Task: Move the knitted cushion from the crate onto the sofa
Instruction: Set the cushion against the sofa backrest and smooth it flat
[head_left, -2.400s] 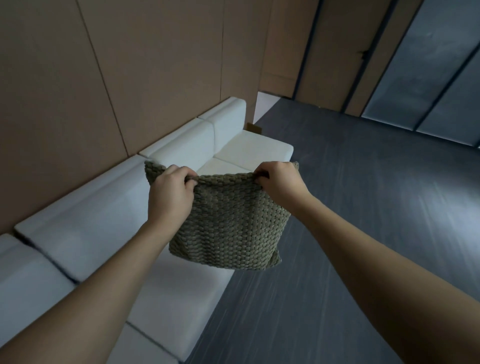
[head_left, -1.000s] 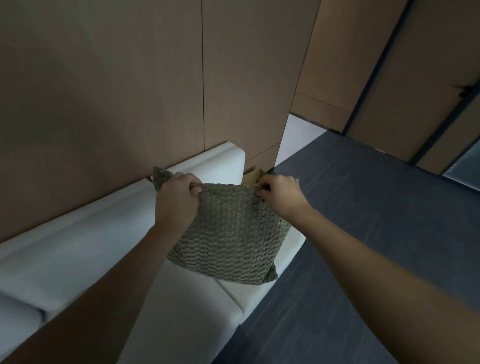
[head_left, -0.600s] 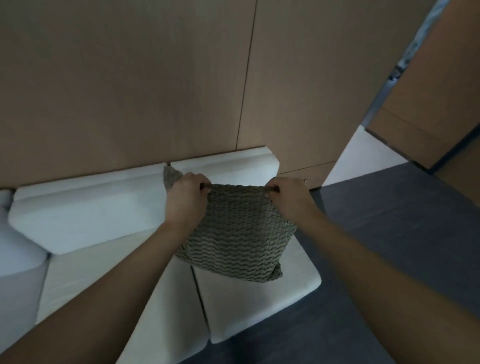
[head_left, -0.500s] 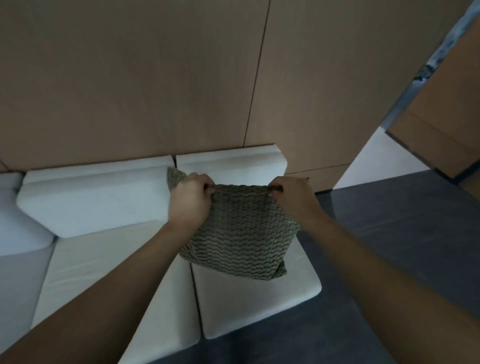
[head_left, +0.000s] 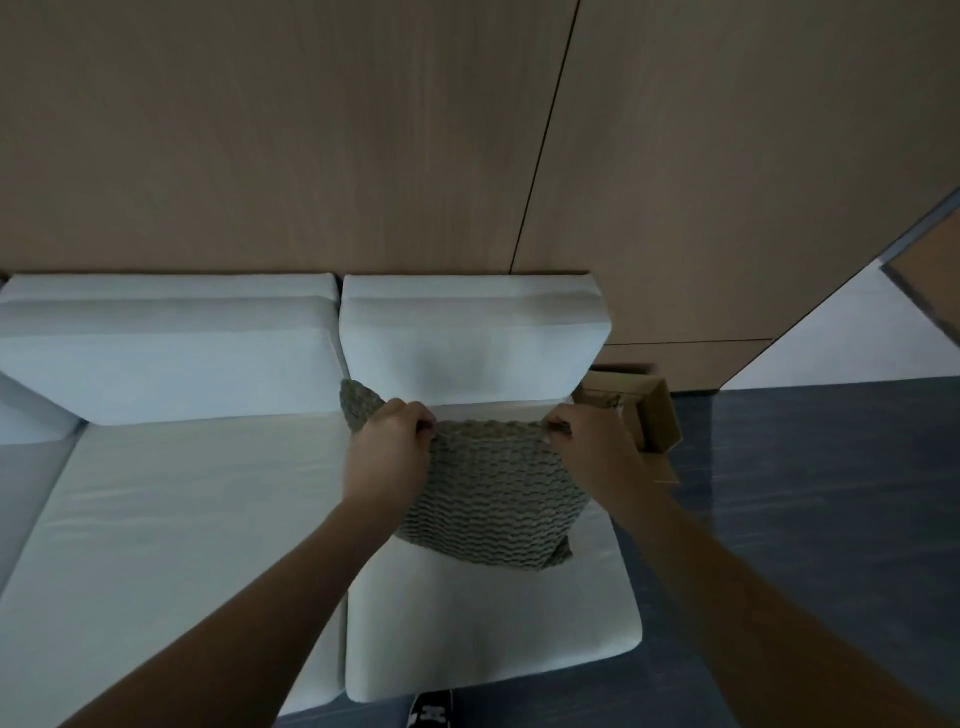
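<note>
One knitted cushion (head_left: 493, 504) hangs just above the right-hand seat of the sofa (head_left: 493, 623), gripped along its top edge. It looks soft, light and floppy, so pinching that edge near both corners suits it. Two hands hold it: the left hand (head_left: 387, 452) and right hand (head_left: 592, 447), fingers closed on the knit. One cardboard box (head_left: 652, 415) sits beside the sofa's end.

Your left hand (head_left: 387, 457) and right hand (head_left: 597, 447) cover the upper corners of the knitted cushion (head_left: 493, 499), and you cannot tell whether its lower edge touches the sofa (head_left: 182, 499) seat. The sofa runs off the left edge, and the cardboard box (head_left: 652, 415) beside its end is half hidden behind your right wrist. Only the toe of your shoe (head_left: 431, 714) shows at the bottom edge.
</note>
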